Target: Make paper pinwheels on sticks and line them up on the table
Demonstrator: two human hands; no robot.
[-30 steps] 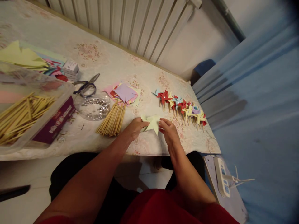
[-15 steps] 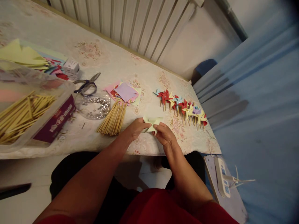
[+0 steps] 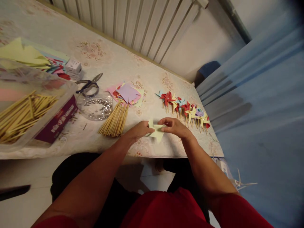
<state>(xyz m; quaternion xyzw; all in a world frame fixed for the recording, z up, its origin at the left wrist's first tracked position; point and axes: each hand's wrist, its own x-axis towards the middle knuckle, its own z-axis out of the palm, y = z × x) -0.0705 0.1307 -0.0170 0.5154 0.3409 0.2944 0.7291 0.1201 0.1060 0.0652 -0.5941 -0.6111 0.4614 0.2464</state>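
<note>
Both my hands hold a pale yellow piece of folded paper (image 3: 156, 131) just above the table's front edge. My left hand (image 3: 139, 129) pinches its left side with closed fingers. My right hand (image 3: 174, 126) reaches over from the right, fingers bent down on the paper's top flap. A loose bundle of wooden sticks (image 3: 115, 121) lies just left of my left hand. A row of finished paper pinwheels (image 3: 184, 109) in red, yellow, blue and purple lies just beyond my right hand.
A stack of coloured paper squares (image 3: 127, 94), a round clear dish of shiny pins (image 3: 95, 107), scissors (image 3: 89, 85), a small white box (image 3: 73, 66) and a clear tub of sticks (image 3: 28, 110) stand on the flowered table (image 3: 106, 60). A radiator (image 3: 133, 22) runs behind; blue fabric (image 3: 261, 104) hangs right.
My right hand has swung from below the paper round to its right side and now lies over the top flap. The paper has been folded further. My left hand stayed put.
</note>
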